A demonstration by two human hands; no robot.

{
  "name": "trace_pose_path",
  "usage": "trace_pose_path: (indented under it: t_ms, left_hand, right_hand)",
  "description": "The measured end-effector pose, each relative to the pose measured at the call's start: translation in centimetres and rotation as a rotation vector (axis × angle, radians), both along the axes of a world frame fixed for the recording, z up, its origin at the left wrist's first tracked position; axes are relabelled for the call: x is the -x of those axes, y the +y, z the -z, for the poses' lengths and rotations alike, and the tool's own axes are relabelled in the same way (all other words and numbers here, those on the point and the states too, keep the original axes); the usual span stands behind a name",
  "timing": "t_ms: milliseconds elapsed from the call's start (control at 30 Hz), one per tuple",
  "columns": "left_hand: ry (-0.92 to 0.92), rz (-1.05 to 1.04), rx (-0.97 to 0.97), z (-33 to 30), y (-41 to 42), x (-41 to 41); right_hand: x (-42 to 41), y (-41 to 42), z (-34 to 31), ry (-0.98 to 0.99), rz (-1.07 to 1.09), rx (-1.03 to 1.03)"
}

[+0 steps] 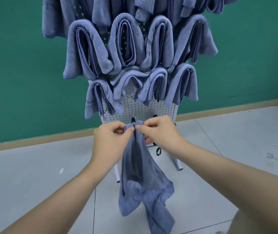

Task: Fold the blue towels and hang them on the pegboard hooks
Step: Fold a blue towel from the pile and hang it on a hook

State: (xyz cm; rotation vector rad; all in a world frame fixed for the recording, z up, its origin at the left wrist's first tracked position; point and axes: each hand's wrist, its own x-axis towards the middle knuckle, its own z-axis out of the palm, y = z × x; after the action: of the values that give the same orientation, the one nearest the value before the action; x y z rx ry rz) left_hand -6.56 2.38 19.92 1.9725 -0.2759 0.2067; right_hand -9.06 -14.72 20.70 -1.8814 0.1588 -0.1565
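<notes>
Head view: both hands, left hand (113, 137) and right hand (160, 132), pinch the top edge of a limp blue towel (140, 168) before the pegboard (134, 108), still folding; next it likely needs squaring before hanging.

Bare staged workroom or studio, not a home: plain green wall (16, 73) with tan baseboard (33, 141), grey tiled floor (33, 183), freestanding white pegboard (134, 108) just beyond the hands, loaded with folded blue towels (87, 49). Loose metal hooks (276, 157) on floor, far right.
</notes>
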Motion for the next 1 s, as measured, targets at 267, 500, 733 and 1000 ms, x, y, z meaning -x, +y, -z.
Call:
trace_pose_path:
  t_ms: [267,500,733,1000]
  left_hand:
    - [0.130,0.074,0.084,-0.4,-1.3,1.2]
    - [0.099,-0.007,0.180,-0.5,-2.0,1.3]
    - [0.076,0.074,0.303,-0.3,-2.7,2.0]
    - [0.010,0.194,0.341,-0.6,-2.3,1.8]
  right_hand:
    - [0.1,-0.1,0.0,-0.055,0.025,0.076]
    - [-0.1,-0.2,0.1,-0.155,0.014,0.152]
    - [0.2,-0.5,-0.4,-0.141,-0.025,0.171]
    - [1.0,-0.7,-2.0,-0.196,-0.072,0.161]
